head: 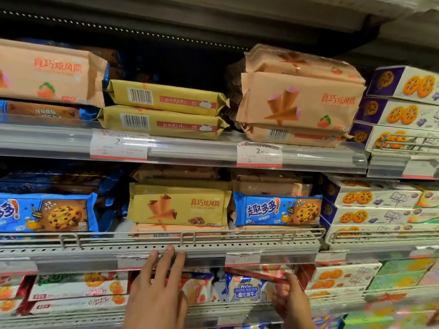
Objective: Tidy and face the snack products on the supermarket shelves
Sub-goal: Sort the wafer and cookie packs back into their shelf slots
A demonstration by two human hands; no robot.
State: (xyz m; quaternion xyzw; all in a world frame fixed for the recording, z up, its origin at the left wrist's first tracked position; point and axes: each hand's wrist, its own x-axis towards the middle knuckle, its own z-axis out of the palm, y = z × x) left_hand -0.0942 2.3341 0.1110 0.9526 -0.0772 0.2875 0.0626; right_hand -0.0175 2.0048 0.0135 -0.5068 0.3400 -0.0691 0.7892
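Straight fingers mark my left hand (156,288): it holds nothing, and its fingertips (169,249) rest against the perforated front rail of the middle shelf (237,245). My right hand (288,302) sits below that rail, thumb up and fingers curled; a red wrapper edge (259,275) lies at the thumb, but I cannot tell whether the hand grips it.

Landmark: the middle shelf.
- On it, directly above my left fingertips, a yellow cone-snack pack (178,206) faces front, lying on a peach pack.
- Just right of the yellow pack, a blue cookie pack (278,210) faces front.
- At the shelf's left end, a second blue cookie pack (47,213) faces front.
- On the shelf above, two yellow packs (164,110) lie stacked with barcodes outward; peach cone-snack packs (299,100) are piled to their right.
- Below the shelf, between my hands, a blue-and-white wafer pack (245,289) stands upright.
- Right of the shelf, boxes of jam biscuits (370,198) are stacked flat.
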